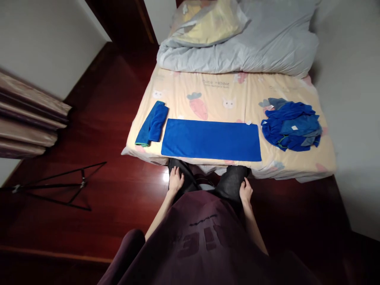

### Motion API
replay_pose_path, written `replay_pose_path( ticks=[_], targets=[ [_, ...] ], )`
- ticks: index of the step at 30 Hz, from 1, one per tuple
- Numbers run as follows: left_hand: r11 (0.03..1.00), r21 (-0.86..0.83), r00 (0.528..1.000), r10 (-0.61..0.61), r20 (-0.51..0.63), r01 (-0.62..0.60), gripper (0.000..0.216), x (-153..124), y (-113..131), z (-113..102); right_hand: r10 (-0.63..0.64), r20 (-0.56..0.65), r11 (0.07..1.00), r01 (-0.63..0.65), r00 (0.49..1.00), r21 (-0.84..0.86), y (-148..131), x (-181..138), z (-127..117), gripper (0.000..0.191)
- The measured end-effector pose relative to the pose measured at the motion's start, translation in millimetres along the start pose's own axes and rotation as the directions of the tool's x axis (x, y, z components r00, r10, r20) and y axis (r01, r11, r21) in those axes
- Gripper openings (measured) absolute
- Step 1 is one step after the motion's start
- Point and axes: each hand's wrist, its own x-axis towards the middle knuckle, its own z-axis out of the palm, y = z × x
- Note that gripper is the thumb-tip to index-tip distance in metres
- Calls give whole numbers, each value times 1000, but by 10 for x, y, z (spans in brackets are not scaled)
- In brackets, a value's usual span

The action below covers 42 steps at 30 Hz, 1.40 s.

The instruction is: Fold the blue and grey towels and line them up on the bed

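Note:
My left hand point(176, 180) rests on my left thigh, fingers stretched out and holding nothing. On the other thigh lies my right hand point(246, 191), its fingers loosely spread along the trouser leg. Just beyond my knees a blue towel point(210, 140) is laid flat on the bed, a small white label at its far right edge. Left of it are two rolled or folded towels, a bright blue one point(158, 123) partly over a teal one point(145, 128) with a green edge. A crumpled heap of blue and grey-blue towels point(292, 126) sits to the right.
The bed point(184, 85) has a cream sheet with carrots and cats. A grey quilt point(267, 47) and a clear bag with yellow cloth point(210, 29) lie at its far end. Black tripod legs point(59, 185) stand on the floor at left, near striped curtains point(29, 118).

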Motion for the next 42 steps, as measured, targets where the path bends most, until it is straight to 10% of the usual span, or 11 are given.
replay_pose_path(
  ticks=[5,9,14,19,25,32,42],
  targets=[
    [965,-183,865,251,434,-188,48,-165,577,323,-198,14,979,199,980,-39,-318,97,100,53],
    [877,-480,742,299,600,34,32,-269,877,546,-252,93,956,263,963,-132,-569,74,178,45],
    [334,-790,821,75,566,514,23,-54,1261,667,-233,191,943,269,954,-195,-796,23,120,36],
    [-52,-807,805,-51,591,589,27,194,1612,716,-292,405,924,364,867,-114,-1176,350,-18,31],
    [-143,-784,774,-132,620,604,19,255,1655,828,-454,478,811,571,752,-128,-2159,1263,38,33],
    [-205,-786,768,-175,616,583,15,285,1694,902,-388,670,666,695,633,-271,-3323,2258,702,30],
    [-288,-769,761,-167,627,571,5,410,1775,1020,-416,698,645,730,582,-224,-3570,3045,1626,32]
  ],
)
